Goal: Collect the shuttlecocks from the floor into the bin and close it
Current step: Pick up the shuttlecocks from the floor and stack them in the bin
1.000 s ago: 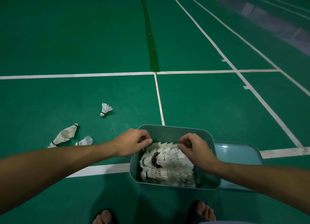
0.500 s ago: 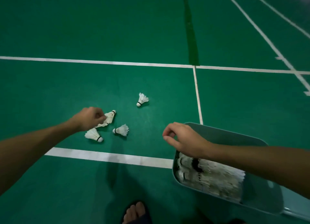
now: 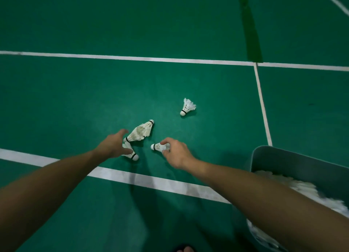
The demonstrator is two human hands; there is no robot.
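On green court floor (image 3: pixel 170 25): right hand (image 3: pixel 176 153) pinches shuttlecock (image 3: pixel 158 147); left hand (image 3: pixel 113 145), fingers spread, over stacked shuttlecocks (image 3: pixel 140 131); bin (image 3: pixel 302 163) at right.

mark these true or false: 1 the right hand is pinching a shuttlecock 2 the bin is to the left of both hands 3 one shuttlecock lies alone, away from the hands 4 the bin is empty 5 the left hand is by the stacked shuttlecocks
1. True: the right hand pinches a shuttlecock on the floor.
2. False: the bin stands to the right of both hands.
3. True: a lone shuttlecock lies beyond them.
4. False: white shuttlecocks fill the bin.
5. True: the left hand reaches the stacked shuttlecocks.
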